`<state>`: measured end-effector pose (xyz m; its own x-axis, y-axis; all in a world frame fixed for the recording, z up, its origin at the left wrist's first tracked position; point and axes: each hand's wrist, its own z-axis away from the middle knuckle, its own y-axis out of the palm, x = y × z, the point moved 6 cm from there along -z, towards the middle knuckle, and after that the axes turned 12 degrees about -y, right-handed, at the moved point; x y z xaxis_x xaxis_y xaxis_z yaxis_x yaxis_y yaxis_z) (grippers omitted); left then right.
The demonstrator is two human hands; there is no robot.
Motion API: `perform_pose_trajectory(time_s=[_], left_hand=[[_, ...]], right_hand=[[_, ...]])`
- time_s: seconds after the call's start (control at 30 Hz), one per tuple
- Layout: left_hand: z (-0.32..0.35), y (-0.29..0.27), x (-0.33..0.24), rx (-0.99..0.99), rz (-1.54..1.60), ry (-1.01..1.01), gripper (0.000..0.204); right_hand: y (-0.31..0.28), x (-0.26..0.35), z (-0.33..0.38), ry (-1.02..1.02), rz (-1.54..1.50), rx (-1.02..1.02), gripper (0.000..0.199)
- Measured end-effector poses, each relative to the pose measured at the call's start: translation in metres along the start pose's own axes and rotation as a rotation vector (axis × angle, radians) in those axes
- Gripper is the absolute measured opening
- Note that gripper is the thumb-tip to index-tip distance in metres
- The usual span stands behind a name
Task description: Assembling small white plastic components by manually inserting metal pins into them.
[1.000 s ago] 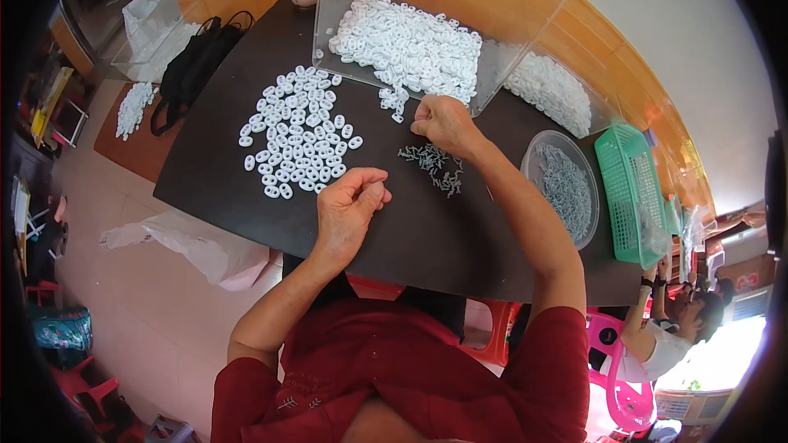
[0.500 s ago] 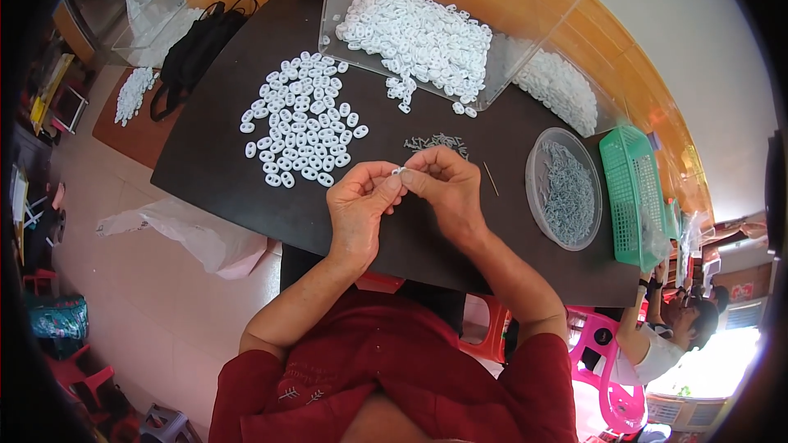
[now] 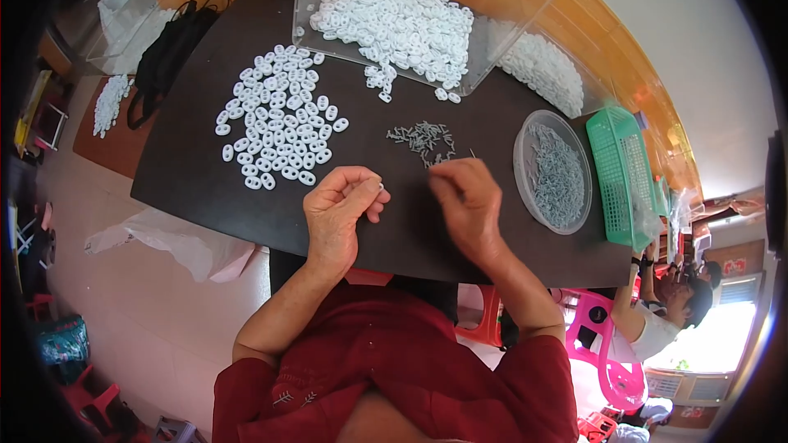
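The hands are being drawn apart after being joined half a second ago, and the right hand (image 3: 466,201) is being swung out toward the small pile of grey pins (image 3: 424,139); it is blurred, fingers curled downward, and whether anything is being pinched cannot be told. The left hand (image 3: 338,212) is being held closed over the dark table (image 3: 197,172), a small white plastic piece (image 3: 380,187) being gripped at its fingertips. The spread of white pieces (image 3: 279,138) is lying just beyond the left hand. The clear tray (image 3: 394,20) of more white pieces is sitting at the far edge. A round clear dish of pins (image 3: 554,172) is resting to the right, a green basket (image 3: 620,176) just beside it.
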<state>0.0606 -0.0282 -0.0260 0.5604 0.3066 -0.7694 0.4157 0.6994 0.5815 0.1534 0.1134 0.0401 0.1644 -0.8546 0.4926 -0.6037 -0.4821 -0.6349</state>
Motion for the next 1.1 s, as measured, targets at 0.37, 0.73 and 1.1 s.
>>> perform_pose_trajectory(time_s=[0.37,0.73,1.1], left_hand=[[-0.001,0.003,0.002,0.074,-0.091,0.015,0.01],[0.0,0.002,0.004,0.082,-0.118,0.021,0.012],[0.002,0.0,0.005,0.089,-0.129,0.018,0.012]], right_hand=[[-0.025,-0.042,0.016,0.029,0.334,0.046,0.012],[0.004,-0.028,0.001,-0.023,0.331,0.11,0.017],[-0.008,-0.036,0.017,0.076,0.221,0.105,0.011]])
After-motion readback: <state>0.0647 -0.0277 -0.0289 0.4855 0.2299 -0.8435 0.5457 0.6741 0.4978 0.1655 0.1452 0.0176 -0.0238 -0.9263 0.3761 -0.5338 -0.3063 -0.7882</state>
